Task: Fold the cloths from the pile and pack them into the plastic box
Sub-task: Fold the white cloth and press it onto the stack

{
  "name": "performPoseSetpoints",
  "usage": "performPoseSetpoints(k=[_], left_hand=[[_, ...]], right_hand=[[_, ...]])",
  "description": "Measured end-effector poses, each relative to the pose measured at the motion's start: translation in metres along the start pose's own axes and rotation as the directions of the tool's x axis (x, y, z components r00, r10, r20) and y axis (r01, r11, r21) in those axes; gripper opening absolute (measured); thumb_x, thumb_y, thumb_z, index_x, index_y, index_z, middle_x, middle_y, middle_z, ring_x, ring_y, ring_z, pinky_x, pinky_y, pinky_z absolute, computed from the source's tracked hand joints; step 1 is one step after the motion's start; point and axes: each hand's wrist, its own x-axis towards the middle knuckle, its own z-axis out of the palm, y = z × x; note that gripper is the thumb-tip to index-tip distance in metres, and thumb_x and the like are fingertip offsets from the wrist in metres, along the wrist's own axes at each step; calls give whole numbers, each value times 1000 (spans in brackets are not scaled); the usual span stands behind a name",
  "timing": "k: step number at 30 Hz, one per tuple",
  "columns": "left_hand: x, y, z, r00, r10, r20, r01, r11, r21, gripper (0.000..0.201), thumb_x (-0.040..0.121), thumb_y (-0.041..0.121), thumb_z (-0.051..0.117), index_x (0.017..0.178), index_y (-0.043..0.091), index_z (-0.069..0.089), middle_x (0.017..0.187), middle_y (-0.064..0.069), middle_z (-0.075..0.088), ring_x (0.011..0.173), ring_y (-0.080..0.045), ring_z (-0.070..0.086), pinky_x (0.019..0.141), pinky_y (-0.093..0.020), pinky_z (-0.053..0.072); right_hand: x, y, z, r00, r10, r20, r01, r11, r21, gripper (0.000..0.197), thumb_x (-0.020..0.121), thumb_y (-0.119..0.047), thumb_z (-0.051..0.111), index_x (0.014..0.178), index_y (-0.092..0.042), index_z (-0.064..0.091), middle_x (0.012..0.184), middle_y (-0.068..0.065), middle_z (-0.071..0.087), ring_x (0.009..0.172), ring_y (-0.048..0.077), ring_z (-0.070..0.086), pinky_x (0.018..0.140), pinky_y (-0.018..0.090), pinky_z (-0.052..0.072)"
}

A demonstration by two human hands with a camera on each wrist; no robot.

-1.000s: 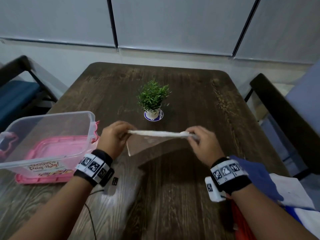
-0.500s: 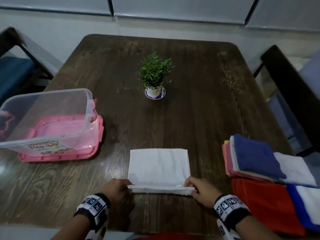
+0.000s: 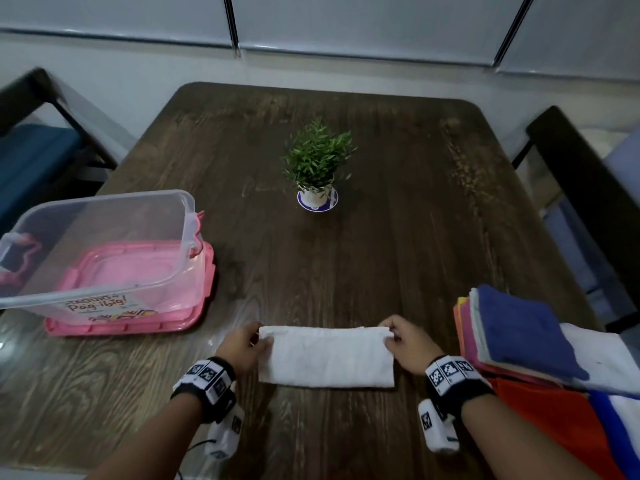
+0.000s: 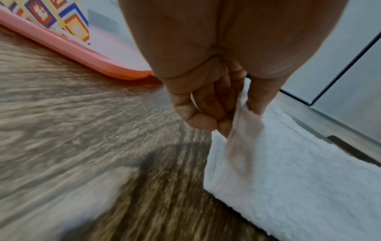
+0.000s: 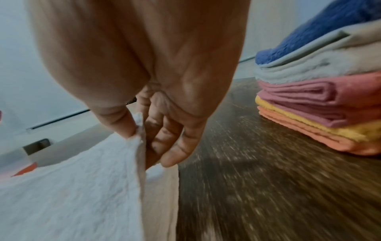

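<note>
A white cloth (image 3: 325, 356) lies folded into a wide strip near the table's front edge. My left hand (image 3: 258, 339) pinches its far left corner, thumb on top; in the left wrist view that hand (image 4: 237, 114) has the cloth (image 4: 288, 179) between thumb and fingers. My right hand (image 3: 393, 336) pinches the far right corner, which shows close up at the hand (image 5: 140, 135) on the cloth (image 5: 72, 187). The clear plastic box (image 3: 104, 223) stands at the left on its pink lid (image 3: 204, 299). A pile of cloths (image 3: 512, 334) sits at the right.
A small potted plant (image 3: 317, 168) stands in the middle of the dark wooden table (image 3: 398, 237). Orange and blue-white cloths (image 3: 561, 427) spread under the pile at the front right. Dark chairs flank the table on both sides.
The cloth went from held up in the air to flat on the table, then both hands carried its near edge away from me over the far edge, halving it.
</note>
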Motion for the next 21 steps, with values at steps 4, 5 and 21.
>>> performPoseSetpoints(k=[4, 5, 21], left_hand=[[20, 5, 9, 998, -62, 26, 62, 998, 16, 22, 92, 35, 60, 103, 16, 60, 95, -1, 67, 83, -17, 61, 70, -27, 46], [22, 4, 11, 997, -72, 28, 71, 997, 10, 22, 91, 35, 61, 105, 18, 60, 97, -2, 68, 86, -18, 62, 74, -27, 49], [35, -6, 22, 991, 41, 128, -96, 883, 459, 38, 89, 39, 57, 125, 26, 56, 136, 2, 36, 121, -24, 40, 99, -37, 45]], right_hand=[[20, 0, 7, 996, 87, -19, -88, 994, -64, 28, 97, -18, 56, 125, -20, 57, 105, -3, 64, 104, 19, 64, 85, 26, 47], [22, 1, 12, 993, 111, -26, -113, 989, -92, 31, 97, -20, 57, 128, -19, 56, 107, 0, 65, 105, 20, 64, 87, 27, 47], [9, 10, 50, 953, 298, -44, -300, 924, -236, 56, 85, -39, 69, 133, -15, 52, 136, 10, 46, 120, 24, 54, 101, 30, 44]])
